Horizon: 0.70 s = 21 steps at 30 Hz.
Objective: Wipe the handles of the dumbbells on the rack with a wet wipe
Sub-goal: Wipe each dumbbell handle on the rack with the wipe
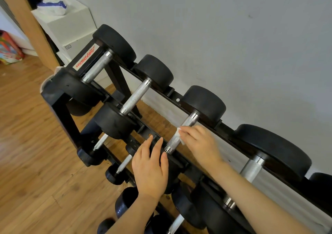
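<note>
a: where is the right hand?

b: on the third dumbbell handle from the left on the top row of the rack. its fingers lie across the knurled metal bar with a white wet wipe pinched between them and the bar. only the edges of the wipe show, above and below the fingers.

a: and the left hand?

b: it rests flat on the near black head of that same dumbbell, fingers straight and a little spread, gripping nothing.

a: what about the other dumbbells?

b: four handles show along the top row, each lying between two black heads, running from the front rail back toward the grey wall. the first handle and the second handle lie to the left of the hands, the fourth handle to the right, partly behind the right forearm. smaller dumbbells sit on the lower rows.

a: anything else around?

b: a white box stands behind the rack's left end with a pack of wipes on top. the floor is wood.
</note>
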### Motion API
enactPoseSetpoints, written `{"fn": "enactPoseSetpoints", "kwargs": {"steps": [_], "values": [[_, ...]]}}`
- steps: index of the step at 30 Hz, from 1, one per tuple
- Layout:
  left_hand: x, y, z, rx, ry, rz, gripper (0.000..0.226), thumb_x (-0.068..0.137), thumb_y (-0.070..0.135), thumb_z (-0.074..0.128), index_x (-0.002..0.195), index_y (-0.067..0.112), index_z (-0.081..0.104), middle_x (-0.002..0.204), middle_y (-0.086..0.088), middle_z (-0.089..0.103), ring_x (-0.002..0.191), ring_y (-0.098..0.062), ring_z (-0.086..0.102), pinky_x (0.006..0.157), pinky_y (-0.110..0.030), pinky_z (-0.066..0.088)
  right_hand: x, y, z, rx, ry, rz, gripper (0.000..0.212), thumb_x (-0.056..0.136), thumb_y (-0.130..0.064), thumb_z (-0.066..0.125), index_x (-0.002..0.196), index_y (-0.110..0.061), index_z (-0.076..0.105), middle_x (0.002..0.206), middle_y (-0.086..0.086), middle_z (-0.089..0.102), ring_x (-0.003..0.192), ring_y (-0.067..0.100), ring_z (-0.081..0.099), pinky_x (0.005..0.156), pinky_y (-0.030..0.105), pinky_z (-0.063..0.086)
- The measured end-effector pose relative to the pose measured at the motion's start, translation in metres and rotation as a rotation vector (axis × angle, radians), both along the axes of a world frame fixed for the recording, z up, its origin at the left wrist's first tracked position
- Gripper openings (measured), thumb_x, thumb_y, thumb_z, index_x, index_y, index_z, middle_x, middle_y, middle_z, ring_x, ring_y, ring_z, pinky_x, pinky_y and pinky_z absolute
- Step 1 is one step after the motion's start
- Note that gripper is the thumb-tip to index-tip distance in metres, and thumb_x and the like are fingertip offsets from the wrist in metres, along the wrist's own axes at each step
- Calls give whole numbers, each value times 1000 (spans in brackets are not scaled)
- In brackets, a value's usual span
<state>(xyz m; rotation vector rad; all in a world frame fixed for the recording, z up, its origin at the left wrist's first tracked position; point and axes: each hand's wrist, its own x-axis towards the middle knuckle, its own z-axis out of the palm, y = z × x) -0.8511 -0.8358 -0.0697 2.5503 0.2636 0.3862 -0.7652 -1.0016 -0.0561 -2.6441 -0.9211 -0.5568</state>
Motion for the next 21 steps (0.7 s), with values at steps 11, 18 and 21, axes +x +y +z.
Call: {"fn": "enactPoseSetpoints", "kwargs": {"steps": [11, 18, 21], "values": [[-1, 0, -2, -12, -20, 3, 45, 100, 37, 34, 132, 21, 62, 140, -5, 55, 129, -29, 50, 104, -49, 41, 5, 1, -13, 125, 26, 12, 53, 69, -5, 84, 117, -3, 62, 109, 12, 64, 91, 23, 62, 69, 30, 58], [0, 0, -2, -14, -39, -2, 44, 100, 36, 35, 129, 19, 64, 139, -6, 56, 128, -29, 51, 102, -49, 43, 13, -1, -22, 84, -79, -10, 38, 78, -13, 76, 114, -3, 67, 111, 11, 68, 92, 22, 60, 70, 32, 57], [0, 0, -3, -8, -26, 1, 44, 100, 37, 35, 128, 19, 64, 139, -6, 56, 128, -28, 50, 103, -49, 43, 11, 3, -25, 65, -43, 45, 28, 89, -16, 66, 114, -4, 68, 113, 9, 67, 90, 21, 60, 70, 31, 56]]}}
